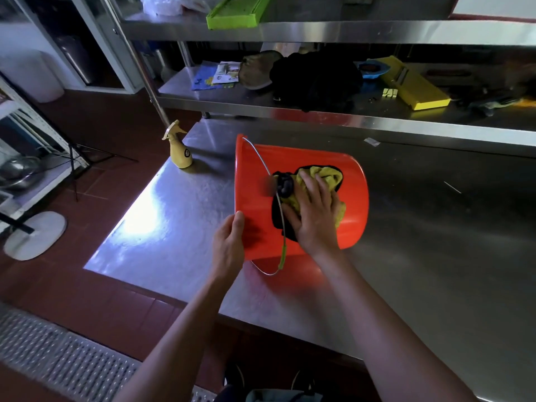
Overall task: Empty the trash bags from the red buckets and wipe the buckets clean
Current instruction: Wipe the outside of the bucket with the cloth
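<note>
A red bucket [261, 175] lies on its side on the steel table [179, 216], its mouth turned to the left and its wire handle hanging across its side. My left hand [229, 245] grips the bucket's rim at the near left. My right hand [313, 210] presses a yellow and black cloth [330, 177] flat against the bucket's outer wall. No trash bag shows in the bucket.
A yellow spray bottle [179, 150] stands at the table's far left corner. The shelf [261, 100] behind holds a black bag [316, 79], papers, a yellow slicer [412, 85] and a blue dish. A green tray [235, 11] sits higher up. Left of the table the red tiled floor holds a stand base [34, 236].
</note>
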The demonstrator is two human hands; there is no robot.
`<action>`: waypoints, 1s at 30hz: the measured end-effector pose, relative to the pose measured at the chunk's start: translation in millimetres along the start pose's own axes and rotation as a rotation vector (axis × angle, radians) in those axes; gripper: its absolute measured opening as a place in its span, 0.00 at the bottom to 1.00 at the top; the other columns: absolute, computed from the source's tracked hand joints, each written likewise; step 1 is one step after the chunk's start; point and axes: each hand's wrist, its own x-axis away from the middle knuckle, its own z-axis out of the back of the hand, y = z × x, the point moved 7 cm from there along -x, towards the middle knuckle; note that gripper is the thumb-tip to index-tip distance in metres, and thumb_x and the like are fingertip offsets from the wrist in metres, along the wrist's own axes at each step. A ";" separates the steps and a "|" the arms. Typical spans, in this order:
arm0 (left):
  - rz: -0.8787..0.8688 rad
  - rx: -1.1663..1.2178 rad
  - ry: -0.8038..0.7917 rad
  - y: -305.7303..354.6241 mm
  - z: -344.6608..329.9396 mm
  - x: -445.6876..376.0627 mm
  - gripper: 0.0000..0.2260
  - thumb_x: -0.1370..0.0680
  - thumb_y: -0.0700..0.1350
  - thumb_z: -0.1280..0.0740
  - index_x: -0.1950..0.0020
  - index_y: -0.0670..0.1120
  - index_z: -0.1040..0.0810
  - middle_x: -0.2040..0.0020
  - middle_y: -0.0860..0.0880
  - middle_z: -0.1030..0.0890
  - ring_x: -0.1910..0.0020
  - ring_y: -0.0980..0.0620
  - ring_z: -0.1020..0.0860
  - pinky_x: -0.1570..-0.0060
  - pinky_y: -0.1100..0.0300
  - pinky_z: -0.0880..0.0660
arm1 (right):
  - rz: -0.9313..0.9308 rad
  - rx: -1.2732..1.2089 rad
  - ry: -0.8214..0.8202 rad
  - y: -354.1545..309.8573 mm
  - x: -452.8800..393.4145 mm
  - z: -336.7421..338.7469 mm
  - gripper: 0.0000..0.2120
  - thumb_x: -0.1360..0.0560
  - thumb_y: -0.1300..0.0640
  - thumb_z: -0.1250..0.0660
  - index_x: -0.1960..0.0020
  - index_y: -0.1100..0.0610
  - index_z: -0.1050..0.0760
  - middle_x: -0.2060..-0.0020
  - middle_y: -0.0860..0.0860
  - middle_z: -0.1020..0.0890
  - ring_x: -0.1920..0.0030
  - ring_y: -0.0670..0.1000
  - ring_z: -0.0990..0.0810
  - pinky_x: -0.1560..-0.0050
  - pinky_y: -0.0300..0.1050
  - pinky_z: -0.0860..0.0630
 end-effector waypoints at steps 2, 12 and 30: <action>-0.011 0.009 0.032 9.8 -4.2 -2.3 0.35 0.22 0.70 0.39 0.53 0.35 0.27 0.55 0.27 0.23 0.66 0.36 0.24 0.66 0.34 0.26 | -0.062 -0.007 -0.001 17.2 -0.1 3.0 0.24 0.18 0.40 0.43 0.27 0.51 0.30 0.23 0.50 0.34 0.22 0.57 0.41 0.28 0.62 0.43; 0.081 0.122 0.109 36.9 -4.1 -26.0 0.25 0.15 0.55 0.38 0.52 0.32 0.22 0.64 0.42 0.17 0.67 0.45 0.19 0.63 0.49 0.19 | -0.242 -0.037 0.044 82.8 16.8 26.7 0.27 0.19 0.40 0.44 0.28 0.56 0.29 0.23 0.50 0.35 0.22 0.57 0.40 0.30 0.66 0.40; 0.212 0.143 0.130 49.4 -12.3 -60.1 0.19 0.19 0.61 0.33 0.62 0.49 0.22 0.70 0.55 0.21 0.68 0.54 0.23 0.63 0.58 0.24 | -0.229 -0.055 0.031 64.0 38.3 17.5 0.23 0.19 0.42 0.42 0.29 0.52 0.28 0.21 0.46 0.39 0.20 0.54 0.48 0.25 0.63 0.47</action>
